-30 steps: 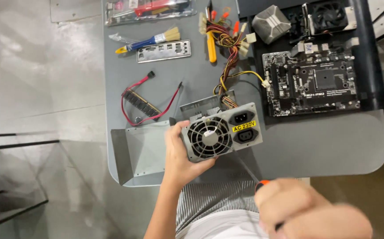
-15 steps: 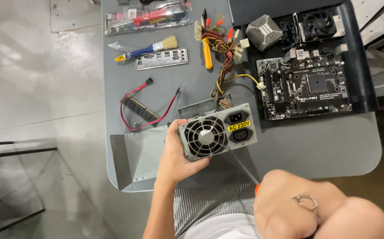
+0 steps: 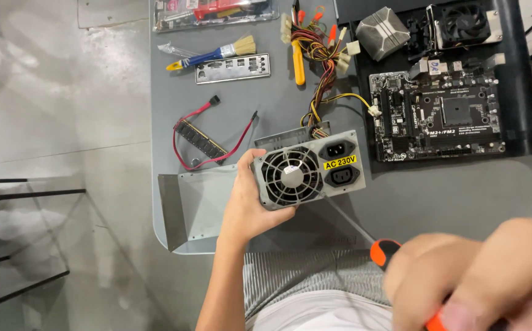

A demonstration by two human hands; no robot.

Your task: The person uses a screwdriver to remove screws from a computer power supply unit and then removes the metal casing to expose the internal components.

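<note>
My left hand [image 3: 247, 202] grips the left side of a grey power supply unit [image 3: 309, 170], holding it on the grey table [image 3: 449, 196] with its round fan grille facing me. My right hand [image 3: 480, 279], large and blurred close to the camera, holds an orange-and-black-handled screwdriver [image 3: 383, 250]. The screwdriver's metal shaft [image 3: 345, 217] runs up-left and its tip meets the unit's face near the fan grille. A bundle of coloured wires [image 3: 318, 73] trails from the back of the unit.
A black motherboard [image 3: 446, 116] lies at the right with a heatsink [image 3: 383, 34] and cooling fan [image 3: 465, 24] behind it. Further left are a brush [image 3: 214, 54], metal I/O plate [image 3: 232, 67], memory stick [image 3: 199, 140] with red cable, and a bent metal cover [image 3: 195, 202].
My right hand has moved right and lower in view, now showing the screwdriver's orange handle and its shaft reaching the unit. The left hand and power supply stay in place.
</note>
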